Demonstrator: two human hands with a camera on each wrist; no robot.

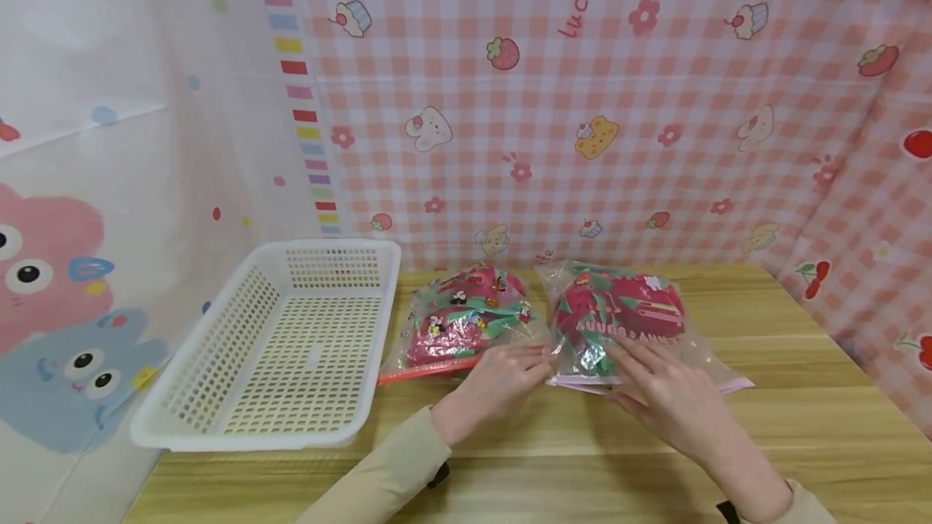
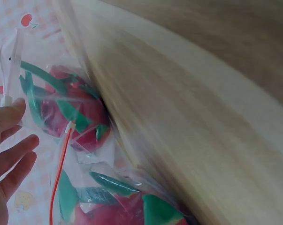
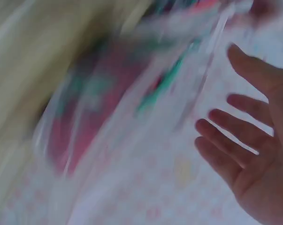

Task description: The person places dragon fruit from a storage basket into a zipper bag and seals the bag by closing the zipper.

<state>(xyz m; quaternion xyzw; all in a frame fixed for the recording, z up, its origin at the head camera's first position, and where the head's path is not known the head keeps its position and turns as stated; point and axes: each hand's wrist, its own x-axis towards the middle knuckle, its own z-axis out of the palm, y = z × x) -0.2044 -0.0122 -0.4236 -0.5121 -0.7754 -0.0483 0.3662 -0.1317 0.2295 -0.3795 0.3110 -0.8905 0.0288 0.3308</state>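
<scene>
Two clear zip bags lie side by side on the table, each filled with pink and green pieces that look like dragon fruit. The right bag (image 1: pixel 619 314) has a pale lilac zip edge, and its left end is pinched at the white slider (image 2: pixel 7 100) by my left hand (image 1: pixel 498 386), whose other fingers stay loose. Over the front of that same bag, my right hand (image 1: pixel 677 403) spreads straight fingers; in the right wrist view they hold nothing. Cartoon figures and a red zip edge mark the left bag (image 1: pixel 466 318), just beyond the left hand.
A white perforated plastic basket (image 1: pixel 389 289) stands on the left of the wooden table (image 1: pixel 786 427). Patterned cloth (image 1: pixel 466 103) hangs behind the table and along both sides.
</scene>
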